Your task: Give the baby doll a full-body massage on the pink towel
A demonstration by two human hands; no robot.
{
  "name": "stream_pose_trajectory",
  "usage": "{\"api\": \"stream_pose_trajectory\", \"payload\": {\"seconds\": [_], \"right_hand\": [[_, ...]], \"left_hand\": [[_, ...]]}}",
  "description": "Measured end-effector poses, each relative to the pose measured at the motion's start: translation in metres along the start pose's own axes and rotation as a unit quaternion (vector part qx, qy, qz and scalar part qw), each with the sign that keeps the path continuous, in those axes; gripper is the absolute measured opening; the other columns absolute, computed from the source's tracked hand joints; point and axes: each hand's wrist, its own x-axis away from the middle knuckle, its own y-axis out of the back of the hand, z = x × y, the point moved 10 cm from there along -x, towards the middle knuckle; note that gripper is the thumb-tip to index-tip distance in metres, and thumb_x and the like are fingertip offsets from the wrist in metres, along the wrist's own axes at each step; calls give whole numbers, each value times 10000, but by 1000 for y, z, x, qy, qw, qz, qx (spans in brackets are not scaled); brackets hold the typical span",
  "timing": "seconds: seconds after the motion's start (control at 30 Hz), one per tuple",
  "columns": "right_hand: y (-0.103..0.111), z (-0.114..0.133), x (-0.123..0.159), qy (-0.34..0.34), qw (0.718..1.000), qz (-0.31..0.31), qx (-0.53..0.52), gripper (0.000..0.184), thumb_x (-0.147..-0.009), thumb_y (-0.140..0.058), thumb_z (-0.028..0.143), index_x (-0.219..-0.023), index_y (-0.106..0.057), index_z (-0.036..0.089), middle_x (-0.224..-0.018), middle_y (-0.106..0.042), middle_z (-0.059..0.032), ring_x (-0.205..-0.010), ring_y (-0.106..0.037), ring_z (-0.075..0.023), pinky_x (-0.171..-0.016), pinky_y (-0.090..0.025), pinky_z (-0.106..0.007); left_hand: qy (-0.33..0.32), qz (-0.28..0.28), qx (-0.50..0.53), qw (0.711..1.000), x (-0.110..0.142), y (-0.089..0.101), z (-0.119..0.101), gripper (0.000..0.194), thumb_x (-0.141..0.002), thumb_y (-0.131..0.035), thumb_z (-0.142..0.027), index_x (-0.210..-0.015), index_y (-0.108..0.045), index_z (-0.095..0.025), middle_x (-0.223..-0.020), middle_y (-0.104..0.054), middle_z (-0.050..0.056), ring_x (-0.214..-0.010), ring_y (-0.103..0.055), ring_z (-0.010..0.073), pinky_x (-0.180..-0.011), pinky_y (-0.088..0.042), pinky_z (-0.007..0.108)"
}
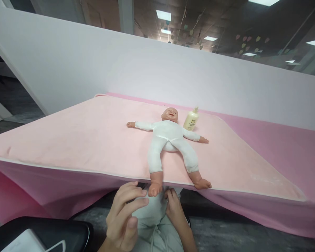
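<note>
A baby doll (168, 134) with a white cloth body lies on its back on a pale pink mat (76, 133), arms spread, feet at the near edge. Beside its head, to the right, stands a pale yellow pump bottle (191, 120). My left hand (127, 213) is raised just in front of the table edge, fingers apart and holding nothing, close to the doll's foot (155, 183) on the left. Lower down, my right hand (173, 203) rests on my lap, fingers curled near the trouser cloth; whether it holds anything is hidden.
A pink cloth (283, 147) covers the table beneath the mat and hangs over the front. Behind the table rises a white partition (157, 70). At lower left, a black chair (76, 229) carries a white object (23, 243) with a cable.
</note>
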Motion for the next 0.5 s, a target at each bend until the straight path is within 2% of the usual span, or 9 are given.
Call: {"api": "stream_pose_trajectory", "payload": {"seconds": [0.5], "right_hand": [[-3,-1,0,13,1000,-15,-15,431,-591,-272,-96,-830,-501,180,-895,-477,-60,-870,-488,-177,-769,-419,-272]], "left_hand": [[-6,15,9,1000,-2,0,-1,309,-914,-348,-266,-864,-635,-163,-878,-643,78,-844,-609,193,-781,-533,422]]}}
